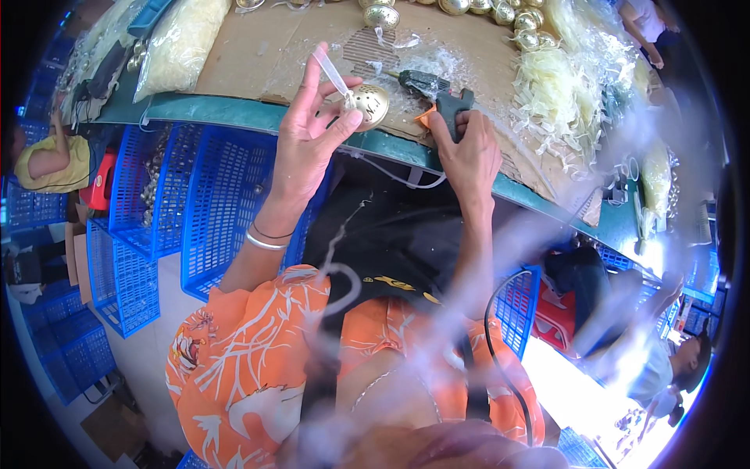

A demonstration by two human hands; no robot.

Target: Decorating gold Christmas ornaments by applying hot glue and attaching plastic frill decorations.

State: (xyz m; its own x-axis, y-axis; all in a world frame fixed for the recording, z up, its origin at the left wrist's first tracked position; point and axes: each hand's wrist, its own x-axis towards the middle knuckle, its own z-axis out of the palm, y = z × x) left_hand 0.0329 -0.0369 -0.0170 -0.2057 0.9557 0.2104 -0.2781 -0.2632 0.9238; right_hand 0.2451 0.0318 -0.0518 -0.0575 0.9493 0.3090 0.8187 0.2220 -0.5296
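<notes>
A gold bauble [370, 107] with dark markings is pinched between the thumb and fingers of my left hand [308, 133], just above the table's near edge. From its top rises a translucent white ribbon [333, 73] that passes up between my fingers. My right hand [472, 152] is closed round the handle of a dark green glue gun [426, 84] with an orange trigger. Its nozzle points left over the cardboard, a little beyond the bauble, and does not touch it.
Cardboard [258, 47] covers the green-edged table, with strings of dried glue on it. Gold baubles [504, 14] lie at the back, and cut ribbons [547, 86] are heaped at right. A bag [183, 51] lies at left. Blue crates [223, 195] stand below. Other people sit at both sides.
</notes>
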